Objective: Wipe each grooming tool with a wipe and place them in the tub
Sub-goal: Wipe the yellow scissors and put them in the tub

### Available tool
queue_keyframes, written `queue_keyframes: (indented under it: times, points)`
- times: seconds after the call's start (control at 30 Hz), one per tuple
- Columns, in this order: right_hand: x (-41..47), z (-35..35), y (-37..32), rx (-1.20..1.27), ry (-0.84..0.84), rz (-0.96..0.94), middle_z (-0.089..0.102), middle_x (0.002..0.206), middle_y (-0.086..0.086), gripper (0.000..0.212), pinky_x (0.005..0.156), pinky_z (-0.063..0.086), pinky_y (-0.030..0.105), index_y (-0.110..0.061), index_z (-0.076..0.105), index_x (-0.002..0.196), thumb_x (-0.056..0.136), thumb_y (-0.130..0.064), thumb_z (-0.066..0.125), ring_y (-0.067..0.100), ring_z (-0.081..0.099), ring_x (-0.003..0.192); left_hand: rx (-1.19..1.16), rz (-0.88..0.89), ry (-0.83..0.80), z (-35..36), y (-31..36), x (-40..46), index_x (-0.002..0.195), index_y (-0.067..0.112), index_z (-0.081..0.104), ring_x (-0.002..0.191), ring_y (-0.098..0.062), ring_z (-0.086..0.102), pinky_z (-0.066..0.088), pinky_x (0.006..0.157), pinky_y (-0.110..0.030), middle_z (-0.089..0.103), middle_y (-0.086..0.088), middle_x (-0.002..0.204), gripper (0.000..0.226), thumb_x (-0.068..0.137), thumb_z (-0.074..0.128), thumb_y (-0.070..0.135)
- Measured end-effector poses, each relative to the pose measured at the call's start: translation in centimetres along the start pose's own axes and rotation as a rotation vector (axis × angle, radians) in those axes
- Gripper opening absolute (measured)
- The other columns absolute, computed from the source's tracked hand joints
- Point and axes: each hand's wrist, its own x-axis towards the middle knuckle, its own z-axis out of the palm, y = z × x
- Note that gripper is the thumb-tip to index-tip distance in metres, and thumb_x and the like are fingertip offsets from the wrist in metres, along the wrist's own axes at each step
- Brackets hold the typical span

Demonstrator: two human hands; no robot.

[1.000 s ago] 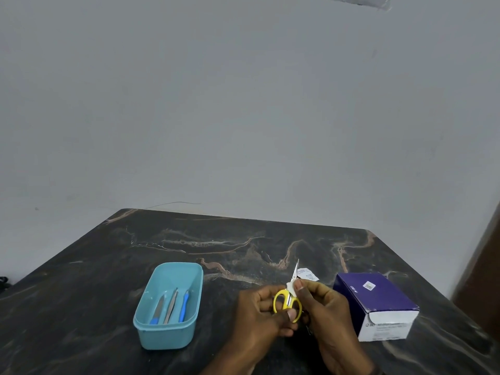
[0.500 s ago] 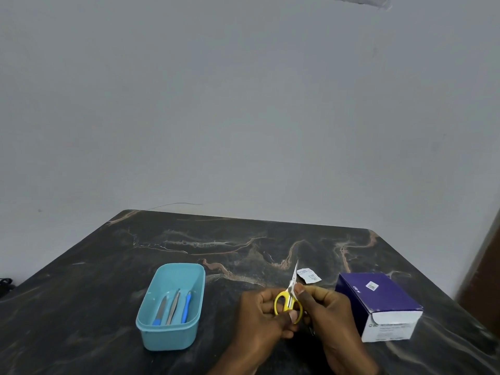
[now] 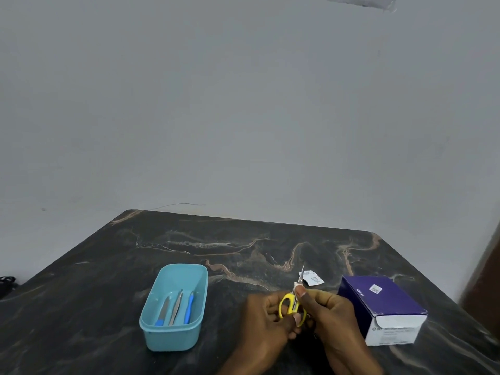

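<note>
Right of the blue tub (image 3: pixel 173 339), the left hand (image 3: pixel 266 318) grips the yellow-handled scissors (image 3: pixel 290 307); the right hand (image 3: pixel 328 312) pinches a wipe (image 3: pixel 297 287) around the blades. Stroke tipward, fingers clear of the point.

the wipe (image 3: pixel 295 287) is mostly hidden under the right hand's (image 3: pixel 330 318) fingertips beside the scissors (image 3: pixel 292 304); print on the box (image 3: pixel 381 307) is too blurred to read.

Dark marble-pattern table (image 3: pixel 189 247) with tan veins, far edge against a plain grey wall (image 3: pixel 243 104). Purple box (image 3: pixel 378 301) with a white end flap on the table, near its right edge. Torn white sachet (image 3: pixel 311 277) lying flat just left of the box, apart from it.
</note>
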Motion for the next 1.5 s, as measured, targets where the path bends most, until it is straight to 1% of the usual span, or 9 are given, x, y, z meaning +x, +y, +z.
queue_keyframes:
  times: [0.3, 0.47, 0.7, 0.87, 1.0, 1.1, 1.17, 1.33, 1.5]
  points:
    - [0.0, -0.5, -0.2, 0.114, 0.115, -0.036, 0.065, 0.062, 0.028, 0.025, 0.049, 0.05, 0.031, 0.009, 0.071, 0.075, 0.082, -0.015, 0.071, 0.027, 0.058, 0.045, -0.023, -0.028, -0.046, 0.4, 0.1, -0.3, 0.086, 0.017, 0.073, 0.06, -0.017, 0.068, 0.057, 0.058, -0.028, 0.074, -0.01, 0.072, 0.025, 0.079, 0.068, -0.007]
    - [-0.3, -0.1, -0.2, 0.085, 0.04, -0.018, 0.067, 0.077, 0.037, 0.032, 0.057, 0.046, 0.034, 0.006, 0.074, 0.078, 0.07, -0.025, 0.075, 0.033, 0.057, 0.061, -0.016, -0.011, -0.025, 0.0, 0.2, -0.2, 0.084, 0.018, 0.073, 0.06, -0.019, 0.068, 0.058, 0.061, -0.032, 0.075, -0.014, 0.075, 0.024, 0.079, 0.069, -0.006]
    - [-0.4, -0.9, -1.1, 0.071, 0.16, -0.073, 0.066, 0.057, 0.014, 0.015, 0.042, 0.048, 0.025, 0.001, 0.073, 0.083, 0.084, -0.013, 0.069, 0.013, 0.058, 0.04, 0.043, -0.033, -0.11, 0.3, 0.1, -0.4, 0.085, 0.017, 0.072, 0.063, -0.02, 0.069, 0.058, 0.063, -0.033, 0.074, -0.014, 0.077, 0.023, 0.079, 0.069, -0.005]
    - [-0.8, -0.2, -1.0, 0.095, 0.101, -0.022, 0.067, 0.062, 0.02, 0.021, 0.053, 0.052, 0.032, 0.005, 0.073, 0.083, 0.081, -0.016, 0.071, 0.023, 0.06, 0.046, 0.045, -0.028, -0.08, -0.1, -0.3, -0.2, 0.089, 0.014, 0.074, 0.065, -0.022, 0.071, 0.057, 0.06, -0.029, 0.075, -0.012, 0.076, 0.019, 0.079, 0.07, -0.002]
    - [-0.5, -0.5, -1.2, 0.086, 0.163, -0.03, 0.067, 0.063, 0.016, 0.019, 0.052, 0.049, 0.03, 0.002, 0.072, 0.086, 0.083, -0.017, 0.069, 0.018, 0.056, 0.047, 0.085, -0.014, -0.102, 0.0, -0.3, -0.2, 0.086, 0.02, 0.072, 0.064, -0.019, 0.071, 0.057, 0.059, -0.027, 0.075, -0.011, 0.076, 0.024, 0.08, 0.069, -0.003]
    - [-0.2, -1.0, -1.3, 0.087, 0.225, -0.07, 0.072, 0.073, 0.014, 0.016, 0.055, 0.051, 0.029, -0.002, 0.072, 0.09, 0.085, -0.017, 0.068, 0.02, 0.061, 0.061, 0.122, -0.013, -0.119, 0.3, -0.4, -0.3, 0.098, 0.014, 0.072, 0.066, -0.018, 0.071, 0.056, 0.058, -0.025, 0.076, -0.014, 0.083, 0.024, 0.08, 0.068, -0.003]
    - [-0.2, -0.9, -1.2, 0.085, 0.215, -0.073, 0.071, 0.07, 0.014, 0.018, 0.052, 0.052, 0.029, -0.002, 0.072, 0.089, 0.085, -0.019, 0.069, 0.022, 0.061, 0.06, 0.113, -0.015, -0.096, 0.4, -0.5, -0.4, 0.102, 0.008, 0.072, 0.065, -0.019, 0.072, 0.055, 0.057, -0.024, 0.075, -0.014, 0.081, 0.024, 0.08, 0.069, -0.002]
    - [-0.6, -0.2, -1.1, 0.072, 0.145, -0.036, 0.071, 0.07, 0.02, 0.017, 0.056, 0.054, 0.034, 0.001, 0.072, 0.086, 0.084, -0.016, 0.068, 0.026, 0.065, 0.055, 0.085, 0.045, -0.075, 0.0, -0.4, -0.3, 0.079, 0.027, 0.076, 0.067, -0.024, 0.072, 0.056, 0.059, -0.026, 0.075, -0.015, 0.079, 0.029, 0.079, 0.068, -0.001]
    - [-0.2, -0.5, -1.0, 0.09, 0.2, -0.061, 0.07, 0.076, 0.021, 0.02, 0.054, 0.053, 0.032, 0.002, 0.071, 0.089, 0.086, -0.018, 0.067, 0.026, 0.063, 0.06, 0.125, 0.017, -0.158, 0.1, -0.3, -0.5, 0.094, 0.011, 0.074, 0.065, -0.019, 0.07, 0.055, 0.057, -0.025, 0.075, -0.016, 0.081, 0.02, 0.078, 0.07, -0.001]
